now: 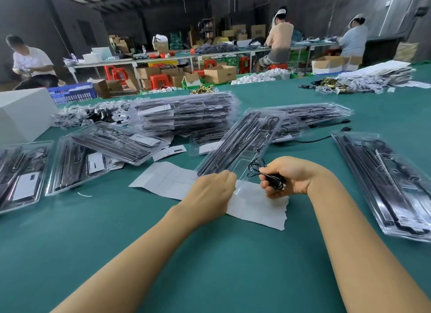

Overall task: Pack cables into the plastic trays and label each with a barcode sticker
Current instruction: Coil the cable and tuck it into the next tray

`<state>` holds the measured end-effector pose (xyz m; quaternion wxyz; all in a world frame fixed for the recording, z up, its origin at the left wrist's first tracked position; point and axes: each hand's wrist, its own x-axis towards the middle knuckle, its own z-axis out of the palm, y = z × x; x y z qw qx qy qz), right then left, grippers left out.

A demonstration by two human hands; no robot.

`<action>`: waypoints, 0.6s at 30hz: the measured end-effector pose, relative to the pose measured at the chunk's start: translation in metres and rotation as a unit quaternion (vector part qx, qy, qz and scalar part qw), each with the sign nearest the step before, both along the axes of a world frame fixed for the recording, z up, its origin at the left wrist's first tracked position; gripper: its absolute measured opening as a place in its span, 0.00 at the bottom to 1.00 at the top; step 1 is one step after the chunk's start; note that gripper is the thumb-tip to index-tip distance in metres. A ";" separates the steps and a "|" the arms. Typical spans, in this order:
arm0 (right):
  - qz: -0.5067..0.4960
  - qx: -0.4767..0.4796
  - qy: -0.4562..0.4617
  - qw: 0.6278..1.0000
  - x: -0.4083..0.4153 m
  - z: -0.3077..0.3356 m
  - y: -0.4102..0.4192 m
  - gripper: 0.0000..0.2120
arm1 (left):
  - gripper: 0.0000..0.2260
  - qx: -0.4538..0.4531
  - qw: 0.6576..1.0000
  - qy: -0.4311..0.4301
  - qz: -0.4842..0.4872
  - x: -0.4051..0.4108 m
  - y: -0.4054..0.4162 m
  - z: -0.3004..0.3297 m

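Note:
A clear plastic tray (242, 140) with black rods lies slanted on the green table in front of me. My left hand (211, 191) grips its near corner, fingers curled at the edge. My right hand (291, 176) holds a coiled black cable (258, 167) with a black plug, just right of the tray's near end. Under both hands lies a white sheet of sticker backing (258, 207) with a torn right edge.
Packed trays lie at the left (77, 165), in a centre stack (184, 113) and at the right (384, 184). A white box (23, 114) stands far left. Loose bagged parts (88, 114) lie behind. People work at far benches.

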<state>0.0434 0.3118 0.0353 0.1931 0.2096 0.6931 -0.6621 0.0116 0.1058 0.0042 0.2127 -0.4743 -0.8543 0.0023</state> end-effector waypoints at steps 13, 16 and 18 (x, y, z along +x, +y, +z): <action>-0.080 -0.025 0.042 0.996 0.007 -0.011 -0.011 0.15 | 0.04 0.150 0.948 -0.249 0.131 -0.022 0.007 -0.012; -0.118 -0.043 0.052 0.991 0.006 -0.012 -0.019 0.16 | 0.05 0.168 0.944 -0.252 0.131 -0.021 0.008 -0.014; -0.146 -0.108 0.046 0.982 0.006 -0.012 -0.026 0.17 | 0.06 0.201 0.934 -0.260 0.138 -0.021 0.007 -0.016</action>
